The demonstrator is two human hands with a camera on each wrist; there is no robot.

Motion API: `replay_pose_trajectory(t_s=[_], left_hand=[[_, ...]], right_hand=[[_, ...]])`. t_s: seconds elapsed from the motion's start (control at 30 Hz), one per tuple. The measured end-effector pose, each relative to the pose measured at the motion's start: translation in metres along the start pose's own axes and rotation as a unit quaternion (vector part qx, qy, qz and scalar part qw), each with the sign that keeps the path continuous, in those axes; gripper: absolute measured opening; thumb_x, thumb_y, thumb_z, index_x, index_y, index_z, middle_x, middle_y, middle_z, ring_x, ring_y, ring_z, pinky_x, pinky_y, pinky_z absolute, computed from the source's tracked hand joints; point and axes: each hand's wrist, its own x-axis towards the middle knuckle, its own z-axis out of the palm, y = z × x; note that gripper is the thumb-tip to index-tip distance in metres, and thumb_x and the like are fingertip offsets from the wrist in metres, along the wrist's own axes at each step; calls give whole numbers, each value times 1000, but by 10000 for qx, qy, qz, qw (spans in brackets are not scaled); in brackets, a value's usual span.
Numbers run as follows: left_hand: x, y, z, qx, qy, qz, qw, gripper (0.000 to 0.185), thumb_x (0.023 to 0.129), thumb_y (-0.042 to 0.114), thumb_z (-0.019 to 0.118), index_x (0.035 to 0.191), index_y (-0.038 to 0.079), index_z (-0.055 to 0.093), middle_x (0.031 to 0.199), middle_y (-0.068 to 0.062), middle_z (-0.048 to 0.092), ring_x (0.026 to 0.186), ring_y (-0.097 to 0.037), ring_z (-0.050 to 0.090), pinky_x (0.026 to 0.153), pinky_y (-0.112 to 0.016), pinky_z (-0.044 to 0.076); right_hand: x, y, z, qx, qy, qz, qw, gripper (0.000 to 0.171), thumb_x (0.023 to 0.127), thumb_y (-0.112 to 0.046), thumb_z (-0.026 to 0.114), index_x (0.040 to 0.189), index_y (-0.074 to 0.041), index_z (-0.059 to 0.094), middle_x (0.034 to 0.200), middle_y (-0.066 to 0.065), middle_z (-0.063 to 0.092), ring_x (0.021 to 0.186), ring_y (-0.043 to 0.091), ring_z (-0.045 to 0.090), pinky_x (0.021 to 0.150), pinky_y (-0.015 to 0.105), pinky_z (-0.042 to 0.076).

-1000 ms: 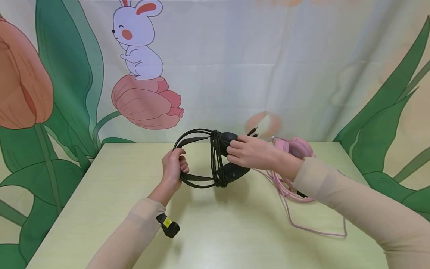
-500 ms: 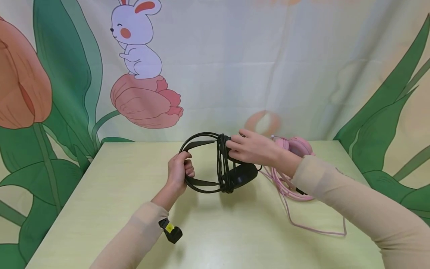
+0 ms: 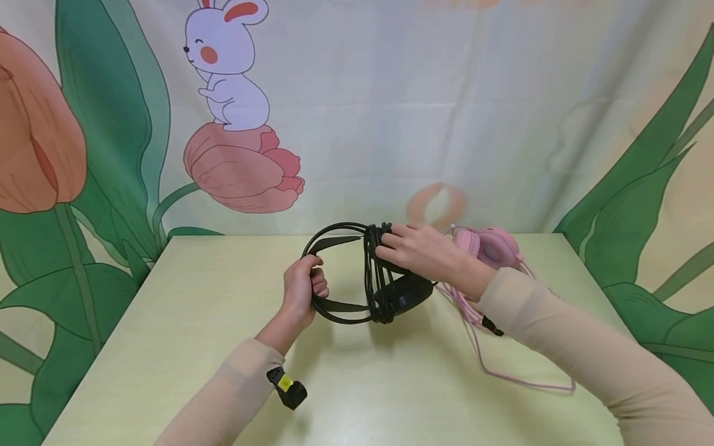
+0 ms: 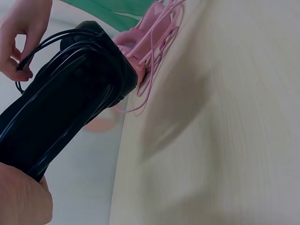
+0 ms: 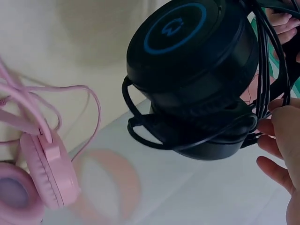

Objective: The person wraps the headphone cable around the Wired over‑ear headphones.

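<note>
A black headset (image 3: 404, 294) is held above the table, its black cable (image 3: 372, 272) wound several times round the ear cups. My left hand (image 3: 304, 288) grips the headband at its left curve. My right hand (image 3: 413, 248) lies over the upper ear cup, and its fingertips (image 4: 21, 65) pinch the wound cable. The right wrist view shows the ear cup (image 5: 187, 51) with a blue ring, my right fingers (image 5: 281, 140) against the cable bundle. The palm of my left hand (image 4: 18, 201) shows at the bottom of the left wrist view.
A pink headset (image 3: 491, 244) lies on the pale green table (image 3: 195, 310) at the back right, behind my right forearm. Its pink cable (image 3: 502, 375) trails loosely toward the near right. A printed cloth backdrop (image 3: 357, 111) hangs right behind the table.
Both hands and the black headset have shifted a little to the right and lower. The cable's plug end that stuck out above my right hand is no longer visible.
</note>
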Motion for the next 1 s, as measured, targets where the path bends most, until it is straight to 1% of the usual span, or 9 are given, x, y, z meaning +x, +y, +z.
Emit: replay_pose_trajectory(t_s=[0.1, 0.23, 0.43, 0.57, 0.7, 0.8, 0.9, 1.0], left_hand=[[-1, 0, 1, -48, -3, -30, 10000, 8, 81, 10, 43, 75, 9, 39, 44, 8, 23, 37, -3, 23, 37, -18, 18], [-1, 0, 2, -179, 28, -118, 9998, 14, 80, 10, 43, 68, 11, 38, 43, 8, 24, 36, -4, 23, 37, -19, 18], [-1, -1, 3, -400, 154, -278, 9987, 22, 81, 11, 41, 61, 14, 34, 41, 8, 24, 36, -4, 23, 37, -18, 18], [-1, -3, 3, -615, 222, -370, 9972, 20, 80, 12, 41, 62, 14, 35, 41, 9, 25, 35, -3, 23, 36, -17, 18], [-2, -6, 4, -737, 214, -402, 9962, 12, 80, 13, 41, 68, 13, 41, 42, 9, 25, 35, -3, 23, 37, -17, 19], [-3, -7, 6, -789, 187, -416, 9958, 9, 81, 14, 41, 72, 12, 43, 43, 9, 26, 37, -3, 23, 38, -17, 19], [-5, -8, 8, -881, 173, -438, 9950, 8, 81, 14, 40, 74, 12, 43, 44, 9, 26, 38, -3, 22, 39, -17, 18], [-7, -8, 11, -945, 160, -462, 9943, 7, 81, 15, 40, 75, 13, 43, 45, 9, 26, 39, -3, 22, 40, -16, 18]], right_hand=[[1, -3, 3, 238, 150, 147, 9995, 18, 86, 4, 50, 94, -11, 56, 85, 0, 56, 76, 19, 52, 62, 27, 46], [2, -5, 7, 454, 244, 347, 9981, 16, 88, 0, 51, 97, -10, 59, 89, 1, 58, 80, 19, 55, 64, 27, 48], [4, -8, 12, 735, 389, 635, 9945, 14, 90, -15, 55, 101, -10, 62, 96, 3, 61, 89, 19, 58, 72, 28, 50], [6, -9, 14, 831, 470, 763, 9925, 16, 89, -20, 58, 101, -11, 62, 101, 3, 62, 93, 20, 58, 75, 29, 50], [7, -9, 18, 880, 325, 920, 9913, 15, 88, -20, 59, 101, -12, 62, 100, 3, 62, 92, 20, 58, 72, 30, 50], [8, -10, 21, 998, 172, 1132, 9884, 14, 89, -20, 58, 101, -13, 62, 98, 3, 61, 89, 20, 58, 69, 31, 49], [10, -10, 22, 1157, -31, 1432, 9829, 17, 90, -21, 55, 104, -12, 59, 97, 3, 58, 85, 21, 55, 66, 32, 47], [12, -9, 22, 1290, -244, 1735, 9760, 23, 91, -23, 54, 110, -11, 56, 98, 5, 55, 84, 23, 53, 66, 34, 44]])
